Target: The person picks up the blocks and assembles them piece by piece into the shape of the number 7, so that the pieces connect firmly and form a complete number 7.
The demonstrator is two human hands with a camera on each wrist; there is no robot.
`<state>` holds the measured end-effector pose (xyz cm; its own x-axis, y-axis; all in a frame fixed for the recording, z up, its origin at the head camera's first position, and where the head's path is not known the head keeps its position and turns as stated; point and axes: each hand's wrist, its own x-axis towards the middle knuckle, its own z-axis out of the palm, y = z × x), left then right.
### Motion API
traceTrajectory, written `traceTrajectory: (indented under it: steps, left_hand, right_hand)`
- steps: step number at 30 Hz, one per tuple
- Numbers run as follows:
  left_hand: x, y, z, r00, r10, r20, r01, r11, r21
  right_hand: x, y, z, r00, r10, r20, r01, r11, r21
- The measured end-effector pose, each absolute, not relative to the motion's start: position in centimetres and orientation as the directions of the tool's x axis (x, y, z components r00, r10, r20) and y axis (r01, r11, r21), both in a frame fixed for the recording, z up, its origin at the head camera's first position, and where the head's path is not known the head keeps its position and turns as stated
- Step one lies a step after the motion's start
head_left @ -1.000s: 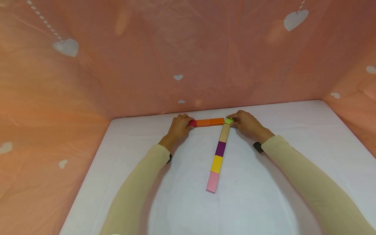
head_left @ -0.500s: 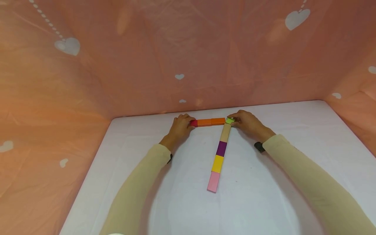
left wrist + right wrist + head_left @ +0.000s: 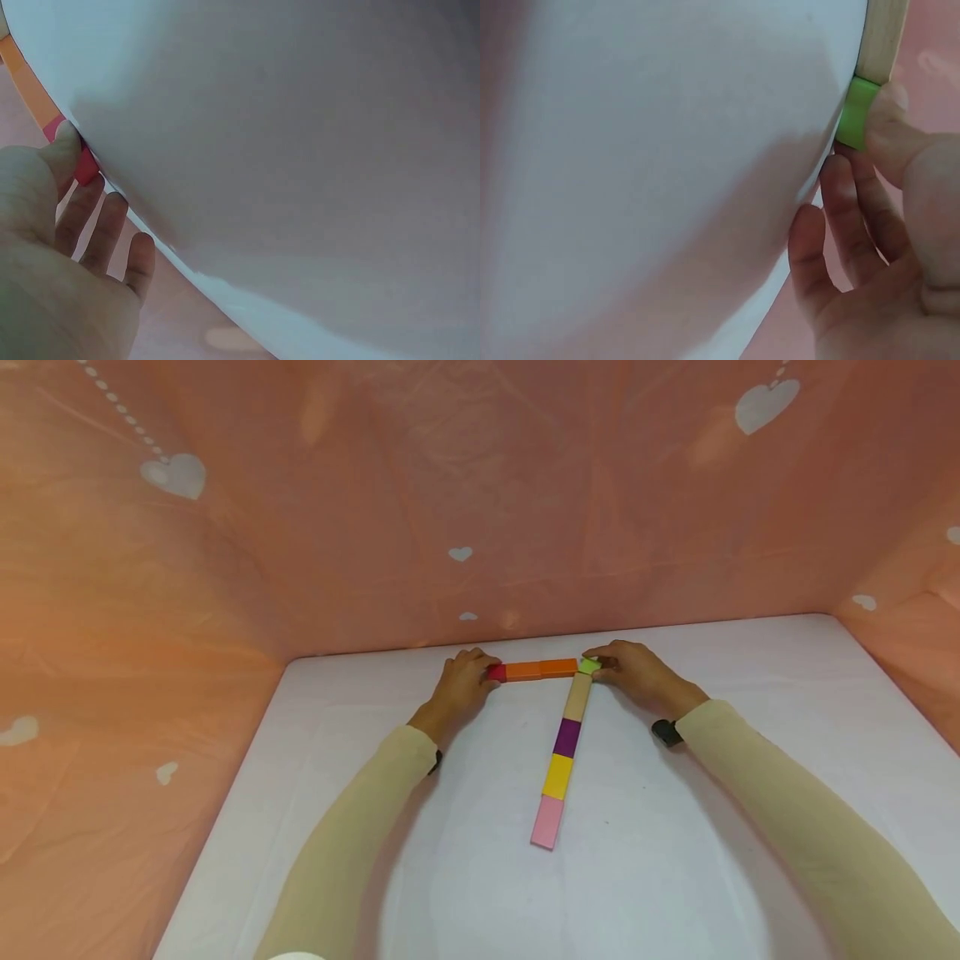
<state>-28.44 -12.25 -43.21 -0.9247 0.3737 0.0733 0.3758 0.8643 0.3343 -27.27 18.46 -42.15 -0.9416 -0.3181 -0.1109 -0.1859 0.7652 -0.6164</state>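
At the left end of a short row of blocks, my left hand point(image 3: 461, 687) pinches a red block point(image 3: 497, 672) between thumb and fingers; the left wrist view shows the red block point(image 3: 87, 166) behind the thumb. Two orange blocks point(image 3: 522, 672) continue that row rightward. My right hand point(image 3: 637, 675) pinches a light green block point(image 3: 589, 666) at the row's right end. In the right wrist view the green block point(image 3: 857, 112) touches a bare wooden block point(image 3: 883, 37). From that corner a second row runs toward me: the wooden block, a purple block point(image 3: 567, 738), a yellow block point(image 3: 557, 777) and a pink block point(image 3: 547, 822).
The blocks lie on a white table point(image 3: 420, 877). Close behind them, at the table's far edge, hangs a peach curtain point(image 3: 375, 527) with white hearts, which also stands along the left and right sides.
Both hands keep their hold on the red and green blocks, and the rows look the same. The whole head view has shifted slightly.
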Motion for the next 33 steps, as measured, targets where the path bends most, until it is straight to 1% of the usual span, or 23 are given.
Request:
traceTrajectory:
  steps: [8,13,17,21,26,30,33]
  left_hand:
    - [-28.5,-12.5,-43.5,-0.932,0.357,0.063,0.355,0.863,0.359]
    - [-28.6,-12.7,-43.6,-0.938,0.342,0.058,0.339,0.867,0.365]
    - [-28.5,-13.0,-43.4,-0.94,0.339,0.04,0.326,0.857,0.399]
    - [-28.2,-13.7,-43.2,-0.949,0.316,0.004,0.285,0.85,0.443]
    - [-27.9,-15.4,-43.1,-0.956,0.292,-0.017,0.246,0.835,0.491]
    - [-27.8,-16.8,-43.2,-0.954,0.3,-0.013,0.254,0.832,0.493]
    - [-27.6,-17.6,-43.2,-0.954,0.301,-0.007,0.259,0.834,0.487]
  right_hand:
    - [-27.3,18.4,-42.3,-0.938,-0.316,-0.141,-0.162,0.761,-0.628]
    - [-27.6,18.5,-42.3,-0.934,-0.336,-0.124,-0.19,0.76,-0.621]
    - [-27.6,18.8,-42.1,-0.929,-0.351,-0.12,-0.203,0.753,-0.626]
    - [-27.4,19.7,-42.1,-0.933,-0.333,-0.134,-0.182,0.761,-0.623]
    - [-27.0,21.5,-42.2,-0.932,-0.338,-0.134,-0.198,0.78,-0.593]
    - [-26.7,22.9,-42.1,-0.928,-0.356,-0.113,-0.23,0.783,-0.578]
    - [-26.5,23.9,-42.2,-0.931,-0.349,-0.106,-0.23,0.789,-0.57]
